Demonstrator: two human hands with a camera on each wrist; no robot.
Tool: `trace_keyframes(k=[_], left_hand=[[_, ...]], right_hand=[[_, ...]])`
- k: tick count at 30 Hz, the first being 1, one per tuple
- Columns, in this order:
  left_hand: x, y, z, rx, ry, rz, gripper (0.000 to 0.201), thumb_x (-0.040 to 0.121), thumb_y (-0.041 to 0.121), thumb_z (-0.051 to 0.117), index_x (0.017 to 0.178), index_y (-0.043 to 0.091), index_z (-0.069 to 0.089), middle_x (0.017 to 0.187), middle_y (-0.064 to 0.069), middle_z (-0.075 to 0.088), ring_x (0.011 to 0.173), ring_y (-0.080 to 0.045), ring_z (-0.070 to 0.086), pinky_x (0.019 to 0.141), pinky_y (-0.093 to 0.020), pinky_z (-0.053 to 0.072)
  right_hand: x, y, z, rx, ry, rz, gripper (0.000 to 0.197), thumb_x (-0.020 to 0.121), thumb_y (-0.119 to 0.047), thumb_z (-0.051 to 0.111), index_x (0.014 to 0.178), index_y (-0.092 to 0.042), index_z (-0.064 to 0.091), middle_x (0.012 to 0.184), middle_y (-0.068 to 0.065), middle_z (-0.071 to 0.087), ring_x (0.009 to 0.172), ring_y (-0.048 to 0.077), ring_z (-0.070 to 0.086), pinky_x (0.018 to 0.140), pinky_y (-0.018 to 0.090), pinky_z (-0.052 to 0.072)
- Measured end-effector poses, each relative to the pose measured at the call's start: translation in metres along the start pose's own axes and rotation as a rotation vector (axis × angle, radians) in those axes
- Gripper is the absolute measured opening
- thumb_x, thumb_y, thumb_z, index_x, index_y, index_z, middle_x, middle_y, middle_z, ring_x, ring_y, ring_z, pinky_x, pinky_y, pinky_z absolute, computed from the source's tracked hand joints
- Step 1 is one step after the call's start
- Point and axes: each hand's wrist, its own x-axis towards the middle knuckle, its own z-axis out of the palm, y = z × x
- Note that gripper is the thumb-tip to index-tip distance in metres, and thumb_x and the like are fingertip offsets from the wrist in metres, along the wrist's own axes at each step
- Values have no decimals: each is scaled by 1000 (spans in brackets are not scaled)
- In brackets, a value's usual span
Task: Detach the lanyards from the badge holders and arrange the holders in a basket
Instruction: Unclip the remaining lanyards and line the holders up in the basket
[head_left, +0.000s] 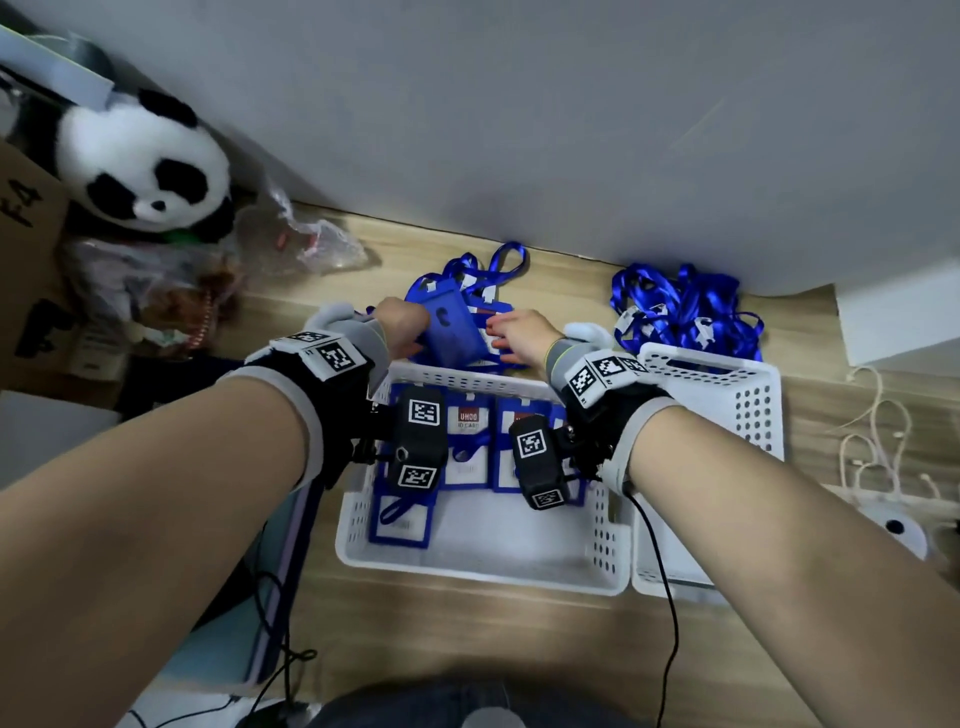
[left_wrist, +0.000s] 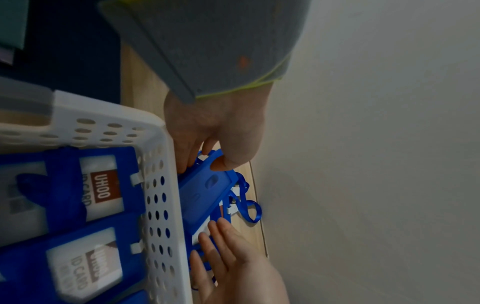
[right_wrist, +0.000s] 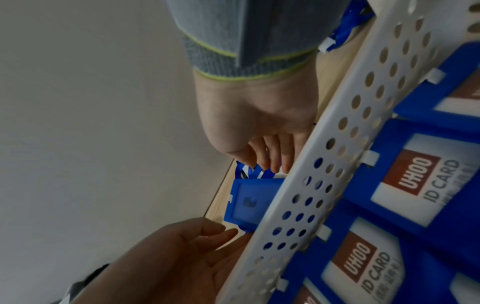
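My left hand (head_left: 415, 338) pinches a blue badge holder (head_left: 449, 327) by one end, thumb on its face, and holds it tilted just behind the white basket (head_left: 467, 373). A blue lanyard (left_wrist: 249, 207) still hangs from that holder (left_wrist: 200, 195). My right hand (head_left: 498, 338) reaches in beside it with straight fingers (left_wrist: 215, 236) that touch the holder's other end and the lanyard straps (right_wrist: 257, 172). Several blue holders (head_left: 467, 441) with "UHOO ID CARD" inserts lie flat in the basket. More holders with lanyards (head_left: 467, 275) are heaped behind my hands.
A heap of loose blue lanyards (head_left: 685, 312) lies at the back right by the wall. A second white basket (head_left: 727, 400) stands right of the first. A plush panda (head_left: 145, 161), plastic bags and a cardboard box crowd the left. White cords (head_left: 872, 431) lie far right.
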Motion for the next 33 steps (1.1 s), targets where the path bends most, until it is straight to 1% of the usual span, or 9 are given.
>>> trace_keyframes(k=[2,4,10,17,19,21,24,29,33], left_hand=[[2,2,5,26,-31,-30,14,93,2,43,97,-1,56,91,-10,53,90,-22,52,66,-25,49],[8,1,8,28,-21,-42,15,92,3,45,102,-4,54,96,-15,54,90,-27,54,75,-33,51],[5,3,15,85,-88,43,32,93,-2,44,124,-2,50,118,-21,57,100,-37,61,76,-42,55],[-27,22,3,-197,-236,234,28,100,15,43,126,10,48,83,-10,61,41,-14,62,48,-23,55],[-39,30,1,-159,-318,279,27,98,19,47,123,11,53,69,-5,62,39,-12,58,45,-19,52],[-53,35,1,-136,-349,338,22,97,22,49,116,15,57,63,-1,60,37,-9,54,42,-16,49],[-71,42,3,-173,-273,431,16,97,24,49,109,16,55,72,-2,55,34,-7,51,39,-16,45],[-83,44,-1,-313,-54,515,14,90,23,62,89,14,51,73,-5,60,35,-7,55,40,-18,48],[-95,34,-4,-300,-122,554,20,82,8,69,95,14,55,78,-4,64,53,-6,63,50,-22,56]], right_hand=[[4,3,1,-24,-48,9,39,95,-7,45,133,-5,47,137,18,50,98,18,46,86,34,47],[6,4,2,-33,-79,19,40,95,-8,45,134,-8,46,133,15,52,98,17,47,91,36,45],[0,1,-1,103,-153,105,13,97,-9,41,97,-15,53,79,2,59,55,9,62,53,18,46],[-11,-1,-34,95,127,-111,62,89,5,47,143,-20,30,121,9,52,77,12,52,48,13,44],[-22,-6,-42,60,175,-264,68,86,2,59,143,-20,29,135,4,45,101,15,53,68,14,44],[-35,-13,-46,35,211,-379,56,87,-5,62,137,-14,39,123,-1,49,107,10,46,73,9,37],[-54,-24,-43,-49,164,-411,21,96,-20,51,110,-8,60,100,3,58,89,11,47,57,8,36],[-80,-21,-32,-104,-70,-418,40,102,-14,31,66,-8,48,56,8,46,38,7,48,54,23,42],[-102,-21,-34,-91,-121,-438,39,102,-15,33,65,-9,44,38,-3,33,40,15,35,45,18,38]])
